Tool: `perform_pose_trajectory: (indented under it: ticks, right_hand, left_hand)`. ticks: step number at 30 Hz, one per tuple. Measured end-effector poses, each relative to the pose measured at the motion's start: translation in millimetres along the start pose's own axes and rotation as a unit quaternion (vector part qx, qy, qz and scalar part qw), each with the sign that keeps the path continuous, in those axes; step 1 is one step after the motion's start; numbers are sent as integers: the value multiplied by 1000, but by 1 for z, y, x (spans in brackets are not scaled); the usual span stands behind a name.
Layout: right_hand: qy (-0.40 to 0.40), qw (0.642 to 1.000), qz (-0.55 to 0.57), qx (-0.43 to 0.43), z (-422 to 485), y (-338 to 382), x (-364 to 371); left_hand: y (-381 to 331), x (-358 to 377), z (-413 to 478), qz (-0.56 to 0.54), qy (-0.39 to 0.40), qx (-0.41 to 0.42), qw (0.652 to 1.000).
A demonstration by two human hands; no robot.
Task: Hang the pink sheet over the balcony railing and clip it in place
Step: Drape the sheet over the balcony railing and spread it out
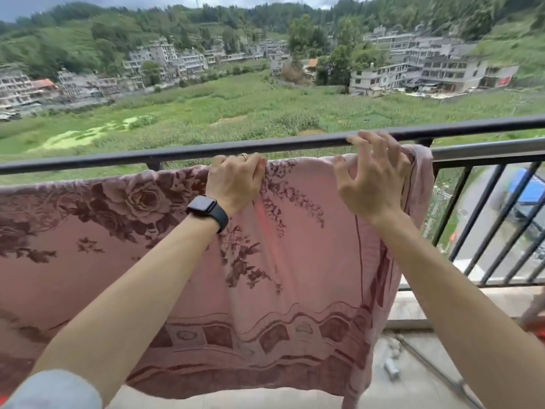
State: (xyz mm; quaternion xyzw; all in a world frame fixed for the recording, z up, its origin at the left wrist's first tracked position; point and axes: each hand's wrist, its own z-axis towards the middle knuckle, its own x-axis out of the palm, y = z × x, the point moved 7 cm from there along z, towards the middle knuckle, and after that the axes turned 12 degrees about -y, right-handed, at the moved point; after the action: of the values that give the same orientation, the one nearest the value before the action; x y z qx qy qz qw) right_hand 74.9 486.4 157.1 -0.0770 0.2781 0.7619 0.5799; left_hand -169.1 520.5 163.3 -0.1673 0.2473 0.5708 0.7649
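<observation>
While no clip is on it yet, the pink sheet [295,261] lies draped over the balcony railing [177,153]. Its fold sits just under the top rail, its patterned face hangs down on the balcony side, and its right edge is bunched into a narrow fold. The left hand [236,184], with a watch [208,212] on the wrist, has its fingers curled over the top fold and grips the cloth there. The right hand [371,178] is spread, fingers half bent, tips at the top rail above the bunched corner; it holds nothing that I can see.

I'd say the danger is the drop beyond the bars. If the left hand lets go before a clip goes on, a gust or uneven weight could drag the sheet over and down. I see no clip anywhere, so fetching one may mean leaving the cloth loose. That bunched corner may also be too thick for a clip to bite well.
</observation>
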Motion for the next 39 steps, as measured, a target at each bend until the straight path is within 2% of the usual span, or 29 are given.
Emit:
perform_pose_trajectory:
  ticks: [2, 4, 8, 10, 12, 15, 17, 19, 22, 25, 27, 29, 35, 39]
  right_hand:
    - [94, 993, 21, -61, -5, 35, 31]
    - [121, 988, 8, -99, -7, 44, 52]
    - [-10, 989, 11, -144, 0, 23, 45]
    - [-55, 990, 20, -128, 10, 18, 37]
    - [-66, 995, 5, -76, 25, 9, 34]
    - [-58, 993, -102, 16, 44, -26, 26]
    - [-64, 980, -166, 94, 46, -56, 10]
    - [-72, 971, -188, 132, 41, -69, -2]
    - [-69, 980, -160, 98, 33, -50, -2]
    - [-19, 996, -90, -20, 18, 12, 23]
    - [57, 993, -59, -85, 4, 51, 49]
    - [88, 988, -62, -114, 0, 61, 61]
    - [56, 991, -102, -68, 14, -25, 33]
    - [-16, 998, -58, -7, -8, -74, -2]
  left_hand:
    - [-11, 0, 2, -17, -25, -15, 999]
    - [-10, 1, 2, -33, -27, -23, 999]
    - [5, -10, 1, -38, -41, 16, 998]
    - [3, -16, 13, -23, -48, 12, 998]
    - [-12, -14, 33, -39, -40, -8, 998]
    - [-47, 0, 59, -107, 29, -1, 994]
    - [-64, 9, 58, -89, 71, 31, 993]
    - [-58, 3, 46, -57, 36, 59, 996]
    - [-10, -11, 19, -42, -36, 30, 998]
    - [47, -9, -2, -12, -2, -29, 999]
    - [66, -8, -7, 16, 10, -25, 1000]
    - [73, -14, -9, 32, 1, -13, 999]
    - [104, -12, -6, 44, 80, -79, 993]
    - [46, -9, -1, 1, 51, -48, 998]
